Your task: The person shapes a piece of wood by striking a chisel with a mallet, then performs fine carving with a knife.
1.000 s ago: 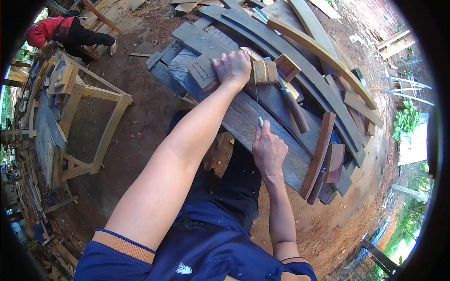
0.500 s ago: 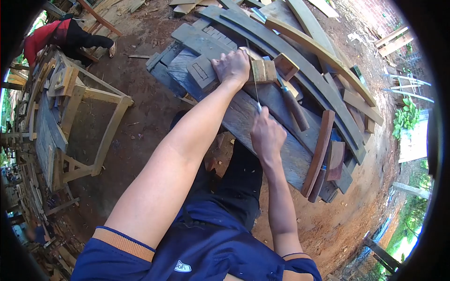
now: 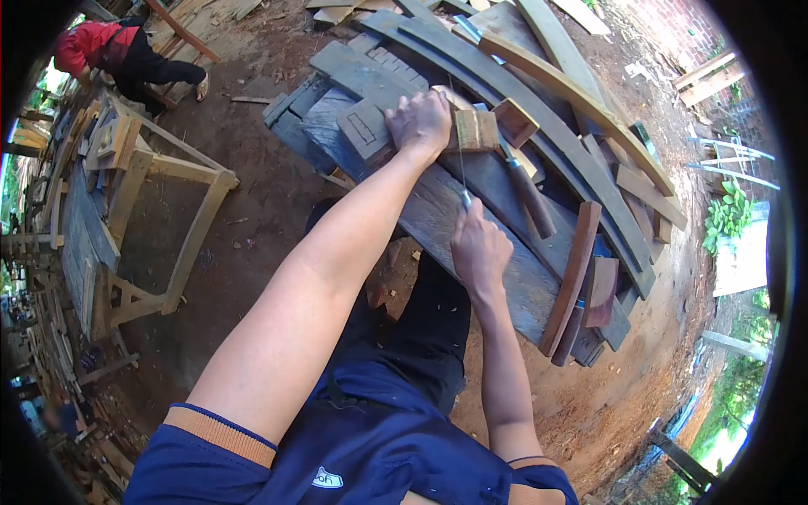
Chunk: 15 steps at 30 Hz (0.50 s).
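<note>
R hand (image 3: pixel 482 251) clamped on saw (image 3: pixel 462 164), blade thin & straight; L hand (image 3: pixel 419 126) by brown, pale-striped block (image 3: pixel 476 130), grip unclear.

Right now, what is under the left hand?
The left hand hides what its palm touches; a marked block shows at its left, a banded block at its right.

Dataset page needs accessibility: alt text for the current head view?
A person's right hand holds a thin-bladed tool against a wooden block, which the left hand steadies on a cluttered workbench. Curved timbers lie on it; further off, a person in red bends over.
</note>
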Available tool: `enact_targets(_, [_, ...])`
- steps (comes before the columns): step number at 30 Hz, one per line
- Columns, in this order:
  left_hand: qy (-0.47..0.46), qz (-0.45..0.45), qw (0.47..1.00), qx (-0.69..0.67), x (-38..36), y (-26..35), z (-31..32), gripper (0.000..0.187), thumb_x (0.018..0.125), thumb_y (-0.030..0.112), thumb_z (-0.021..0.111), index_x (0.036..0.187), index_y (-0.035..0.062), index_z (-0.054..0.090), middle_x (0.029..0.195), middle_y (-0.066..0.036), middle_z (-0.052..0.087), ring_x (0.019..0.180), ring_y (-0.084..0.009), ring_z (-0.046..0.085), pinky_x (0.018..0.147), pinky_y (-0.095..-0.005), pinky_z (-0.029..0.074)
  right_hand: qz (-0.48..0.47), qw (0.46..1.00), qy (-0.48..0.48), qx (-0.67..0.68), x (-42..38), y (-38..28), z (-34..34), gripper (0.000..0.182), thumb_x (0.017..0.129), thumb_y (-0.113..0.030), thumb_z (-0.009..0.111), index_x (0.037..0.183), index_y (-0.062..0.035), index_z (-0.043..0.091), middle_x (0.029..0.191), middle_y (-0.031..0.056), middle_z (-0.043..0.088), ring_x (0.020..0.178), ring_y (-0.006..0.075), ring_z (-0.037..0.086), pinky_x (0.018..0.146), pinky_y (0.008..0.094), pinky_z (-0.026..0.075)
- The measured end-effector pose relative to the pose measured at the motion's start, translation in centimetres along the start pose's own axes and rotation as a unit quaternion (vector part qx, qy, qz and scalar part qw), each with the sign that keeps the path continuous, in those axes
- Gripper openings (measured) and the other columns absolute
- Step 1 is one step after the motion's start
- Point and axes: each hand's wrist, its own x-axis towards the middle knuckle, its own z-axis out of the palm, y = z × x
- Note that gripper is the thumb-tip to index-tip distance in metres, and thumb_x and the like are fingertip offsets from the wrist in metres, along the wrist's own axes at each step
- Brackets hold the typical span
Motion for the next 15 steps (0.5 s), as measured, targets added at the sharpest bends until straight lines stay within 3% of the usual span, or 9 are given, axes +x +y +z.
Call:
enact_targets(3, [-0.032,-0.013,0.999,-0.002,0.2,0.0,0.2,0.038,0.097,0.035,0.039,0.099,0.0122,0.069,0.108,-0.008,0.067,0.110,-0.0278,0.058,0.093,-0.0474,0.041,0.009,1.000,-0.017,-0.010,-0.3,0.0,0.2,0.023,0.094,-0.027,0.046,0.090,-0.0055,0.052,0.068,0.0197,0.066,0.063,0.0386,0.067,0.057,0.0490,0.052])
enact_targets(8, [-0.020,-0.002,1.000,0.005,-0.1,0.3,-0.5,0.039,0.097,0.035,0.038,0.102,0.0103,0.068,0.104,-0.010,0.068,0.104,-0.0312,0.061,0.087,-0.0500,0.046,0.004,0.999,0.041,0.012,6.2,-1.3,1.4,0.024,0.095,-0.028,0.044,0.092,-0.0056,0.054,0.072,0.0201,0.067,0.066,0.0393,0.067,0.059,0.0501,0.052])
enact_targets(15, [-0.012,-0.001,1.000,0.000,-0.1,0.2,-0.3,0.043,0.098,0.036,0.034,0.098,0.0101,0.068,0.104,-0.010,0.068,0.102,-0.0309,0.062,0.087,-0.0479,0.047,0.018,1.000,-0.006,0.025,0.0,0.3,0.5,0.028,0.097,-0.030,0.043,0.094,-0.0048,0.053,0.071,0.0227,0.066,0.067,0.0415,0.066,0.059,0.0523,0.051])
